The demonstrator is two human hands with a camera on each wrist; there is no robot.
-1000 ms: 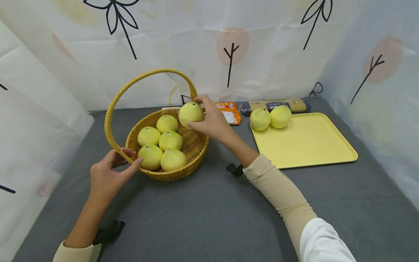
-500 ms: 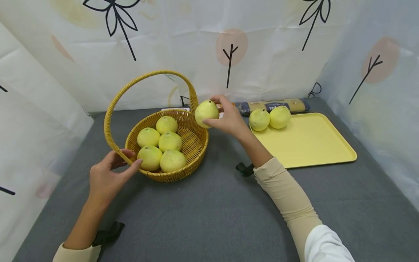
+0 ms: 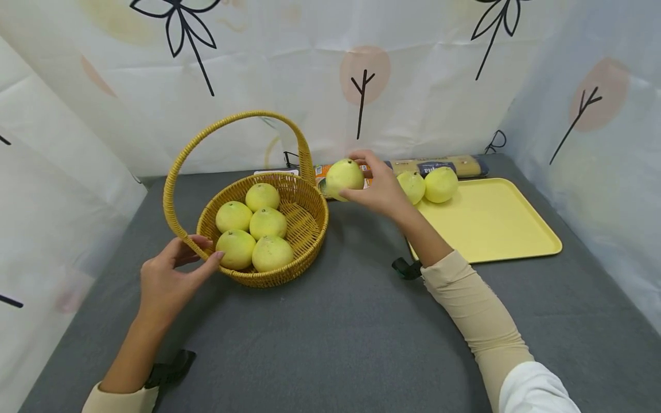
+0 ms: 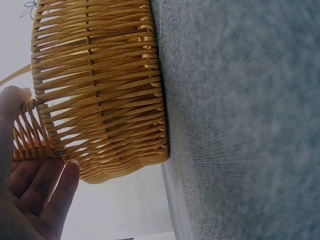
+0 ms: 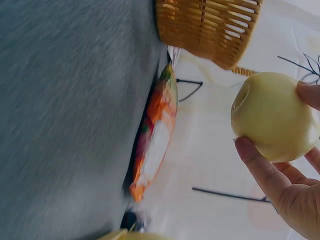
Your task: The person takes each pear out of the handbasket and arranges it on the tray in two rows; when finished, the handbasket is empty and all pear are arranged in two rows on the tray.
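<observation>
Right hand (image 3: 376, 186) moves farther from basket (image 3: 302, 232) | pinches fruit (image 3: 343, 176) | possible drop onto table (image 3: 351, 304) below grip (cause: fingertip hold slipping)

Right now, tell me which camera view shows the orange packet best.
The right wrist view: nothing blocks the orange packet there. The head view shows only parts, behind the held fruit and right hand. The left wrist view lacks it.

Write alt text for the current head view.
A person's right hand holds up a pale yellow-green fruit between a wicker basket of five similar fruits and a yellow tray bearing two more. The left hand holds the basket at its handle's foot.
</observation>
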